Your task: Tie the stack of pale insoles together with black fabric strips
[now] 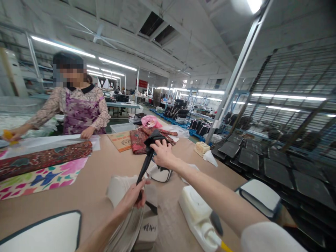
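A black fabric strip (146, 165) stretches between my two hands above the table. Its lower end is pinched in my left hand (134, 196), fingers curled around it. Higher up, my right hand (162, 153) grips the bunched black part of the same strip. Under my left hand stands a stack of cream-coloured panels (118, 224), with a block bearing handwriting (149, 228) beside it. Just beyond my hands lies a white panel with black edging (160, 174), partly covered. Below my right forearm sits a white plastic container (193, 206) with a yellow-handled tool (225, 246).
Across the brown table (97, 182), a co-worker (81, 101) handles white sheeting near patterned fabric (47, 157). Folded red fabric (138, 141) lies at the back. Black-edged white panels sit at the left (44, 232) and right (259, 196). Dark panels (249, 159) fill a rack on the right.
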The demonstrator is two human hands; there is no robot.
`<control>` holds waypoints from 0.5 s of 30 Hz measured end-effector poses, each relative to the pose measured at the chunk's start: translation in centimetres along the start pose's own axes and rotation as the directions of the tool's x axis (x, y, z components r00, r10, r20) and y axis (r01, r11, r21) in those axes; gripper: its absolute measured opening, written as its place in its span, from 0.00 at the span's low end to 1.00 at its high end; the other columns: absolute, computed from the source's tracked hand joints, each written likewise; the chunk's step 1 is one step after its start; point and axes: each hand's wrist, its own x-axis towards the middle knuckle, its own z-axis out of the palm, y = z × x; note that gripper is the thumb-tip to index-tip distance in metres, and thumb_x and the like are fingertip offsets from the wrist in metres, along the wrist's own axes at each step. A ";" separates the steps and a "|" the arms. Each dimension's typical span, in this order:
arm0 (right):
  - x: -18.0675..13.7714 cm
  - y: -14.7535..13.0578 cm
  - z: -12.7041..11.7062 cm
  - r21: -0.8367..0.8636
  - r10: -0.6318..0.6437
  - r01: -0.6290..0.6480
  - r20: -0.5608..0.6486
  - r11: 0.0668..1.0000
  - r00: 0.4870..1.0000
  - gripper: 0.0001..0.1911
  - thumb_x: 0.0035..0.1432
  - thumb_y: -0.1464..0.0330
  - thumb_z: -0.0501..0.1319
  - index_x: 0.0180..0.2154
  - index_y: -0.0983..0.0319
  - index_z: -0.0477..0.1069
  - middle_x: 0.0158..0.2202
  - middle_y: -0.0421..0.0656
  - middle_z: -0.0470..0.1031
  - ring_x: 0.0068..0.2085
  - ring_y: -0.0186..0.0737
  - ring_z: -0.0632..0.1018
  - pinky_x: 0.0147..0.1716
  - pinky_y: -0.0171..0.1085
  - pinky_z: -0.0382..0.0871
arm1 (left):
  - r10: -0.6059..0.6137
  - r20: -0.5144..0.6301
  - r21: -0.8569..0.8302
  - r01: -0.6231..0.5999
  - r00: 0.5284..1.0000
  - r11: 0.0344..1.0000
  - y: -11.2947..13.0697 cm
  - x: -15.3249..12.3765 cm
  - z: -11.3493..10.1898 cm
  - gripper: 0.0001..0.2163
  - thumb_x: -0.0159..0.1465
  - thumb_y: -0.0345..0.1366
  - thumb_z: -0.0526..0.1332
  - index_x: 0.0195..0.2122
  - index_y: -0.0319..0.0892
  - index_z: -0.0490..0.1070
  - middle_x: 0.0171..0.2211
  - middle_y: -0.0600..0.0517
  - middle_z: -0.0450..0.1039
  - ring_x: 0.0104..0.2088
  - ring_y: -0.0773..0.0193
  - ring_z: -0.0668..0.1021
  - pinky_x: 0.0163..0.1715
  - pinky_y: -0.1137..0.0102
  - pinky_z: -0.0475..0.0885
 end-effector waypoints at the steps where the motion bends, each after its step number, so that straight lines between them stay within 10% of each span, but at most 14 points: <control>1: -0.2 0.7 0.2 -0.056 0.016 -0.015 0.022 0.998 1.000 0.19 0.45 0.74 0.61 0.42 0.59 0.70 0.52 0.49 0.65 0.57 0.58 0.54 0.52 0.60 0.44 | -0.004 -0.008 0.012 0.004 1.000 1.000 0.0 0.0 0.0 0.36 0.54 0.61 0.47 0.51 0.34 0.62 0.08 0.58 0.62 0.11 0.69 0.60 0.14 0.76 0.47; 7: -1.0 4.2 -1.9 -0.126 0.140 -0.109 0.266 0.986 0.954 0.12 0.46 0.59 0.65 0.24 0.62 0.72 0.24 0.39 0.70 0.34 0.40 0.72 0.34 0.36 0.63 | 0.023 -0.035 -0.054 -0.025 0.999 0.998 0.3 -0.7 -0.1 0.37 0.57 0.61 0.44 0.58 0.35 0.55 0.10 0.58 0.63 0.11 0.69 0.60 0.14 0.77 0.48; 15: -4.0 8.4 -1.6 -0.207 0.240 -0.206 0.153 0.956 0.959 0.05 0.51 0.69 0.63 0.32 0.64 0.72 0.31 0.40 0.74 0.37 0.37 0.74 0.38 0.38 0.66 | 0.043 0.188 0.164 -0.075 0.981 0.984 -0.4 -0.9 -0.7 0.41 0.56 0.63 0.43 0.59 0.33 0.55 0.09 0.55 0.65 0.10 0.67 0.62 0.13 0.75 0.52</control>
